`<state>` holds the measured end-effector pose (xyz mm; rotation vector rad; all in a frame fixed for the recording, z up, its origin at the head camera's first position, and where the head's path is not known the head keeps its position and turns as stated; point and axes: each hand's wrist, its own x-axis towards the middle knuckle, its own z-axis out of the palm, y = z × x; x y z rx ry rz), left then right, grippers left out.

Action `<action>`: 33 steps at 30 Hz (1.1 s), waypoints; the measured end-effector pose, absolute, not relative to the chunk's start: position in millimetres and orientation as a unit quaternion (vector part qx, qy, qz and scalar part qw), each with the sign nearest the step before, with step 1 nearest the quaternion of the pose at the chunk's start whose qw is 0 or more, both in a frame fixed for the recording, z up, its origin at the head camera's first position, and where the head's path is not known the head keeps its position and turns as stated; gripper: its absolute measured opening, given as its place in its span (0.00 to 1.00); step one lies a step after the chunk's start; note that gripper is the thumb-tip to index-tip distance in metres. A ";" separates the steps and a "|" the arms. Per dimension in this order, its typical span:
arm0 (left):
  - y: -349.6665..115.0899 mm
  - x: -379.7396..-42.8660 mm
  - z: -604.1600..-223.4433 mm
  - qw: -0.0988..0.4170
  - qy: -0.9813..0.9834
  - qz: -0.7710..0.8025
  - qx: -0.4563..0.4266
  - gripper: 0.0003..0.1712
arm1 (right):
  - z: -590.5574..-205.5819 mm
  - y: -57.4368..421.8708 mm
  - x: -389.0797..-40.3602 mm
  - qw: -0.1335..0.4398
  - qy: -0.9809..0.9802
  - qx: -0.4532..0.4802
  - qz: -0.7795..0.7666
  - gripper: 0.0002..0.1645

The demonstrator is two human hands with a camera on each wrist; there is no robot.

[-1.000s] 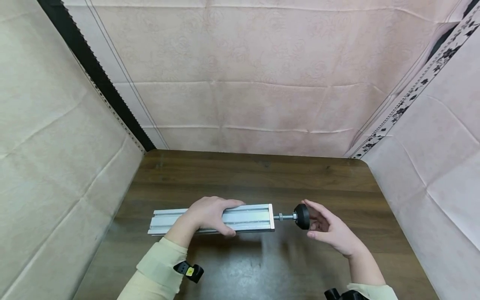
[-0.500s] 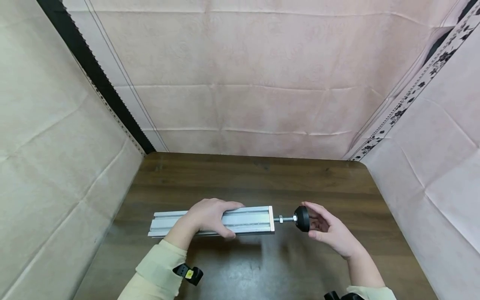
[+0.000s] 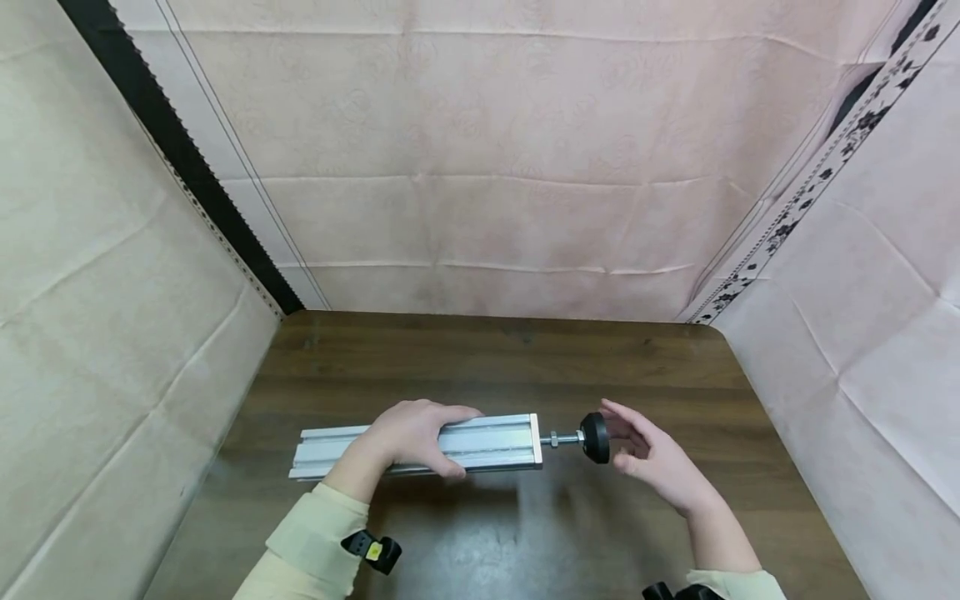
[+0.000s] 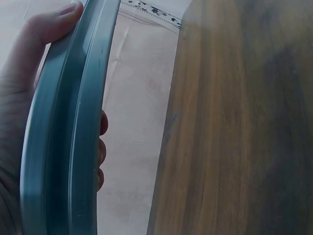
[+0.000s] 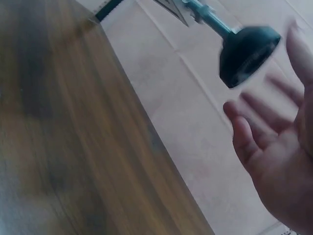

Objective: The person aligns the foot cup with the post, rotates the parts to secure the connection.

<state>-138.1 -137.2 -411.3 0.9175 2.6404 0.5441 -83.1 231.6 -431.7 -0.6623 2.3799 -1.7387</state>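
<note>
My left hand [image 3: 417,435] grips a silver aluminium extrusion profile [image 3: 491,442] around its middle, holding it roughly level over the table. In the left wrist view the thumb lies along one side of the grooved profile [image 4: 58,147] and the fingertips show past the other. A threaded stud with nuts [image 3: 558,438] sticks out of its capped right end and carries a black levelling foot [image 3: 596,437]. Just right of that foot is my right hand [image 3: 654,458], fingers spread and loosely bent. In the right wrist view a gap separates its palm from the black foot [image 5: 247,54].
Beneath the hands lies a brown wood-grain table [image 3: 480,358]. Pale cloth hangs behind it [image 3: 480,208] and along the left and right sides. Both wrists carry black cameras, such as the one on the left wrist [image 3: 372,550].
My right hand has loosened from the foot's rim; its fingers now stand a little apart from it. The left hand keeps its grip on the profile. The head view has shifted slightly.
</note>
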 end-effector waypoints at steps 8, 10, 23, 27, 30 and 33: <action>-136.1 -138.9 -409.5 0.147 0.916 0.185 0.324 0.45 | -434.2 231.0 -83.8 0.069 0.803 -0.205 -0.556 0.32; -135.0 -139.1 -409.6 0.148 0.915 0.183 0.328 0.46 | -434.8 230.8 -84.0 0.070 0.815 -0.180 -0.546 0.28; -134.4 -140.7 -411.5 0.155 0.914 0.188 0.324 0.45 | -432.9 233.4 -81.2 0.064 0.790 -0.253 -0.555 0.40; -133.6 -141.3 -411.4 0.152 0.913 0.184 0.331 0.45 | -435.6 231.5 -82.5 0.065 0.806 -0.207 -0.551 0.34; -133.0 -141.5 -411.3 0.151 0.912 0.184 0.335 0.45 | -437.1 231.2 -83.2 0.077 0.807 -0.187 -0.554 0.32; -132.6 -141.4 -411.7 0.153 0.912 0.185 0.333 0.45 | -435.6 232.9 -81.9 0.084 0.793 -0.201 -0.568 0.37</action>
